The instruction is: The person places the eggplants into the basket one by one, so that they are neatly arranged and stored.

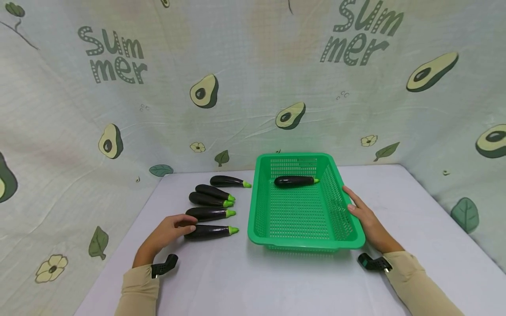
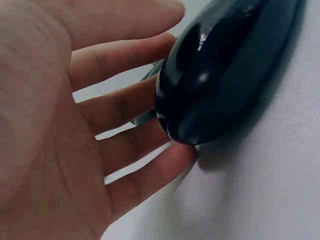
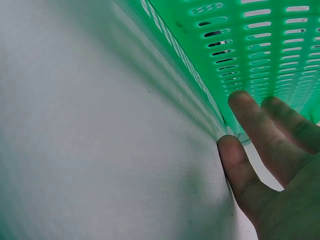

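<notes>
Several dark purple eggplants with green stems lie in a loose column on the left of the table. At the nearest eggplant, my left hand touches the rounded end. In the left wrist view its long fingers reach straight behind that eggplant, and the thumb tip stays just apart from it. My right hand rests at the right side of a green plastic basket, thumb at the rim. The right wrist view shows straight fingers against the slotted outer wall. One eggplant lies inside the basket near its far end.
Beyond the nearest eggplant lie a second one, a touching pair and a farther one close to the basket's left side. A white cloth covers the table. A printed fabric backdrop hangs behind and around it.
</notes>
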`<state>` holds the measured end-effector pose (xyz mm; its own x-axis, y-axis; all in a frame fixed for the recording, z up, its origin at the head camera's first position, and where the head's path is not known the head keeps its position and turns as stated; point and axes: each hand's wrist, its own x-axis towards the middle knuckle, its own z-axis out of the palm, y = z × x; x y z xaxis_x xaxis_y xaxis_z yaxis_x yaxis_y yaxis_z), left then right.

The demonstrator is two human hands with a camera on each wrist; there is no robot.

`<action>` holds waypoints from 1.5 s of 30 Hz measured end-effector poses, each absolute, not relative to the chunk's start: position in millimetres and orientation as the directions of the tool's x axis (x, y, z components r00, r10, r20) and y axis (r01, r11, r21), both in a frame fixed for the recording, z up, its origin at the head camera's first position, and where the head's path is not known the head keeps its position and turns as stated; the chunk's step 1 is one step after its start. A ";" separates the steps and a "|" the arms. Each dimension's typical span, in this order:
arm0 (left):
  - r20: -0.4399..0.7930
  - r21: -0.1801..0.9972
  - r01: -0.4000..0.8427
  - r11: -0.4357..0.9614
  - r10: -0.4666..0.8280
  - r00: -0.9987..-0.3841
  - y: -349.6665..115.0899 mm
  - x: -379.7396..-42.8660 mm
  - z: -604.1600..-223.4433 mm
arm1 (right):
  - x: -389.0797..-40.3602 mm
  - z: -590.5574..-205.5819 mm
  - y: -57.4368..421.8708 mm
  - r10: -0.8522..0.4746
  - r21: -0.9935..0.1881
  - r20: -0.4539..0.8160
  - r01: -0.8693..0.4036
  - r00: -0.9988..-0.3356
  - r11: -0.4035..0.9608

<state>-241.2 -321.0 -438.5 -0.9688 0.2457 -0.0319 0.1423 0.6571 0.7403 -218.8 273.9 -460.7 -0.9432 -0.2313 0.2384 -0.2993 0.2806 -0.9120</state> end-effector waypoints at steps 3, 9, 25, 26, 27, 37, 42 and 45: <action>-0.051 0.754 0.142 0.641 0.273 -0.961 -320.4 -240.5 -438.8 | -218.1 -461.3 274.1 -0.229 -0.913 0.241 -0.300 -0.943 0.277; -0.088 0.755 0.140 0.640 0.311 -0.946 -320.3 -241.5 -439.6 | -216.1 -460.1 274.4 -0.221 -0.914 0.228 -0.287 -0.948 0.286; -0.134 0.724 0.143 0.675 0.341 -0.931 -323.4 -238.6 -443.7 | -218.2 -458.6 273.4 -0.220 -0.911 0.211 -0.273 -0.952 0.309; -0.136 0.719 0.143 0.680 0.340 -0.931 -323.6 -239.1 -444.1 | -218.1 -458.5 273.4 -0.218 -0.912 0.211 -0.272 -0.953 0.308; -0.140 0.717 0.137 0.683 0.334 -0.932 -323.9 -239.5 -444.6 | -217.9 -458.6 273.4 -0.216 -0.912 0.209 -0.270 -0.954 0.308; -0.129 0.721 0.154 0.676 0.349 -0.928 -326.1 -240.1 -448.2 | -217.7 -459.5 273.0 -0.221 -0.913 0.212 -0.274 -0.952 0.304; -0.120 0.735 0.148 0.662 0.341 -0.932 -329.1 -240.6 -449.8 | -217.7 -459.4 272.7 -0.217 -0.910 0.216 -0.277 -0.952 0.310; -0.121 0.752 0.132 0.645 0.333 -0.935 -331.3 -241.1 -450.9 | -217.2 -459.4 272.6 -0.215 -0.908 0.212 -0.273 -0.953 0.316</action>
<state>-241.1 -331.3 -450.9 -0.9352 0.3328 -0.1211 0.1323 0.6454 0.7523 -217.2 272.6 -459.4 -0.9535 -0.2149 0.2116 -0.2729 0.3165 -0.9085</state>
